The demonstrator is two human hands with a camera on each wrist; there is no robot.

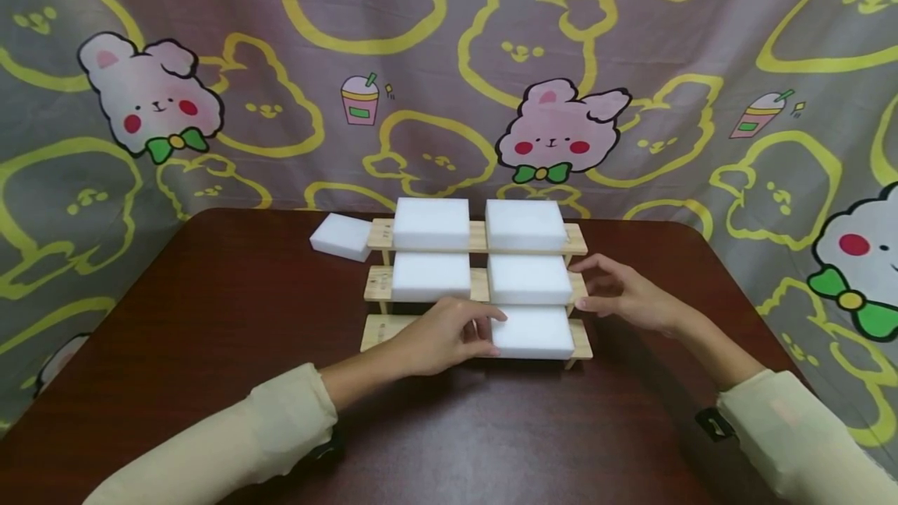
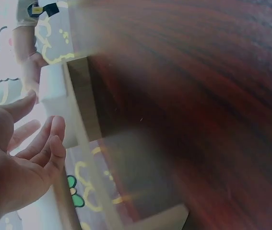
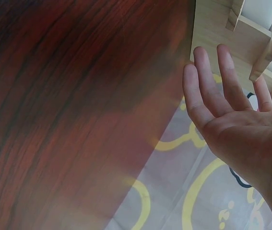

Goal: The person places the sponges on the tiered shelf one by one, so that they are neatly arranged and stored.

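Observation:
A three-tier wooden rack (image 1: 382,327) stands on the table and bears white foam blocks. Two lie on the top tier, two on the middle one, and a single block (image 1: 533,332) on the right half of the lowest. At that block's left end is my left hand (image 1: 445,336), thumb and fingers loosely bent against or close to its edge. In the left wrist view, the left hand (image 2: 23,158) shows thumb and fingers apart. My right hand (image 1: 627,296) is beside the rack's right end, fingers spread; the right wrist view shows that hand (image 3: 246,127) with nothing in it.
Another white foam block (image 1: 341,236) lies on the table, just left of the rack's top tier. The dark reddish-brown table (image 1: 449,435) has a patterned curtain (image 1: 435,84) hanging behind it and at its sides.

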